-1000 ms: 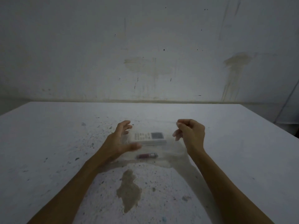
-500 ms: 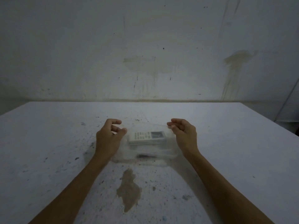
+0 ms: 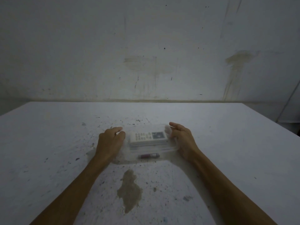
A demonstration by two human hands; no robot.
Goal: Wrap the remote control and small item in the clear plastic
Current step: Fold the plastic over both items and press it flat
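Fingers [image 3: 117, 129] of the left hand [image 3: 110, 142] and right hand [image 3: 181, 138] pinch the clear plastic [image 3: 151, 151] at either end of the white remote control [image 3: 148, 137] on the worktop [image 3: 48, 151]; the small item [image 3: 148, 155], seemingly a dark red tube, lies just in front.

A bare, dim back room or storage space rather than a lived-in home: the wall [image 3: 146, 46] is unpainted-looking, grey and streaked with brown water stains [image 3: 235, 62], and the white bench [image 3: 48, 143] is speckled with dirt and carries a dried brown stain [image 3: 129, 190].
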